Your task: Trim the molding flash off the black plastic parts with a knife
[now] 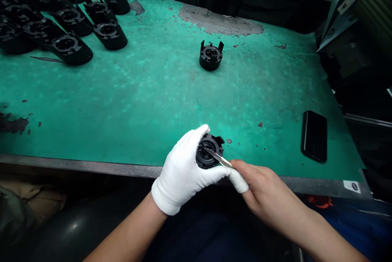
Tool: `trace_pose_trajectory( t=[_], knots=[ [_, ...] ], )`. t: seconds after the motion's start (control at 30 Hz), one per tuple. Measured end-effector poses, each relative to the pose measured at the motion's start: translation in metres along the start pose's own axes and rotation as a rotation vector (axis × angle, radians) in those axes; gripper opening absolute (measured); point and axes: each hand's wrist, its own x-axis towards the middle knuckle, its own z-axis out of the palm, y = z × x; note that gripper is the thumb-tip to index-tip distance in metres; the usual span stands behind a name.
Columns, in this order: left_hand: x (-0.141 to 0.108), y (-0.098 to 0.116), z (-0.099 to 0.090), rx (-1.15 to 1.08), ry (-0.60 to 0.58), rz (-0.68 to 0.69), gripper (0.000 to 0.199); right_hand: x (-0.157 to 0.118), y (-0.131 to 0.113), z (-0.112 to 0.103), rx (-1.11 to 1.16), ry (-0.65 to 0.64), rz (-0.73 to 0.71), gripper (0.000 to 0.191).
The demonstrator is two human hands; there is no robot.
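My left hand [180,168], in a white glove, is closed round a black round plastic part [210,160] at the front edge of the table. The part's ringed face is turned up, and a tab sticks out on its far right side. A slim metal craft knife [221,159] is gripped in my right hand [260,182]. Its tip is at the middle of the part's face; whether it touches cannot be made out. My right hand is bare except for a white cover on one finger. The knife's handle is mostly hidden in that hand.
Another black round part [211,57] with two upright tabs stands on the green table [147,86]. Several similar black parts [70,47] crowd the far left. A black phone [314,136] lies at the right. Grey metal equipment [346,9] rises at the far right.
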Motion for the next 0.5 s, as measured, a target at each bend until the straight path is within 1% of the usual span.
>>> trace_pose_trajectory(
  t=[0.23,0.3,0.37,0.43,0.5],
  knots=[
    [0.001,-0.001,-0.002,0.018,-0.069,-0.04,0.094,0.002,-0.005,0.0,-0.034,-0.067,-0.028,0.028],
    [0.0,-0.002,-0.002,0.02,-0.059,-0.046,0.092,0.0,-0.005,-0.004,-0.006,-0.041,-0.046,0.028],
    [-0.001,-0.003,-0.001,0.013,-0.046,-0.029,0.091,-0.002,-0.004,-0.01,0.01,0.033,-0.05,0.023],
    [-0.001,-0.004,0.0,0.004,-0.036,-0.004,0.092,-0.002,-0.003,-0.017,-0.025,0.079,-0.03,0.021],
    [-0.002,-0.005,0.001,0.001,-0.033,0.007,0.093,0.0,-0.002,-0.021,-0.09,0.069,-0.014,0.022]
  ],
)
